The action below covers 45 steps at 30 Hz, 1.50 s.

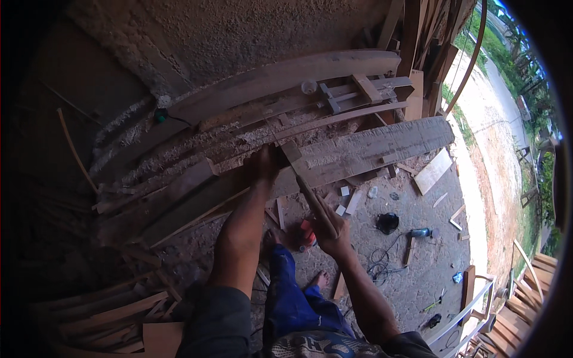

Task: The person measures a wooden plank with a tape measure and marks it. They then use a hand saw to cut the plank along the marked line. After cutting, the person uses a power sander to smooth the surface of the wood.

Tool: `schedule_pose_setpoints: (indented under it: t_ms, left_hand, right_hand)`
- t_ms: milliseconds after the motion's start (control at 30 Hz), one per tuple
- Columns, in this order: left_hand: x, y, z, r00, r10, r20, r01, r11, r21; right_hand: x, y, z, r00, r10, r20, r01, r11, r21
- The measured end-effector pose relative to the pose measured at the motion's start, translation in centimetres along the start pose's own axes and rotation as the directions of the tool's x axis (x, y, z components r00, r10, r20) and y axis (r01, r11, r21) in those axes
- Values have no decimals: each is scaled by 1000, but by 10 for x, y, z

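Note:
My right hand [336, 240] is closed around the handle of a mallet-like tool [308, 192]. Its blocky head is beside my left hand, over a long, thick timber beam [370, 146]. My left hand [261, 163] lies in shadow at the beam with its fingers curled. A dark shape shows next to those fingers, but what they grip cannot be made out. Wood shavings and dust cover parts of the beam and the timbers behind it.
A clamp-like metal tool [330, 98] lies on the timbers behind. On the floor are a red power tool [307, 234], a black round object [387, 223], a blue bottle-like cylinder [421, 232], a coiled cable [379, 265] and wood offcuts. Planks [113, 313] are stacked at lower left.

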State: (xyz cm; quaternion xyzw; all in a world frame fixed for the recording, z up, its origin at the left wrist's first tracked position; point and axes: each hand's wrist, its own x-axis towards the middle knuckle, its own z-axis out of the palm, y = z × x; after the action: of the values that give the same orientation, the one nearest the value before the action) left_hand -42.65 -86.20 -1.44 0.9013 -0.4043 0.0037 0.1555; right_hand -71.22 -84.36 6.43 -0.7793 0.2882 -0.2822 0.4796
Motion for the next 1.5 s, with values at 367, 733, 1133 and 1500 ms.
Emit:
schedule_pose_setpoints:
  t_ms: [367, 733, 1133, 1500]
  left_hand:
    - [2, -7, 20, 999, -35, -41, 37, 999, 31]
    - [-1, 1, 17, 993, -107, -54, 107, 994, 11]
    - [0, -15, 16, 992, -107, -70, 106, 994, -28]
    - [-3, 2, 20, 970, 130, -206, -113, 989, 92]
  right_hand:
    - [-16, -2, -9, 994, 111, -7, -111, 993, 29]
    - [-141, -47, -71, 999, 50, 21, -42, 965, -260]
    - [-90, -27, -47, 994, 80, 69, -67, 982, -176]
    - [66, 18, 31, 994, 105, -13, -105, 994, 2]
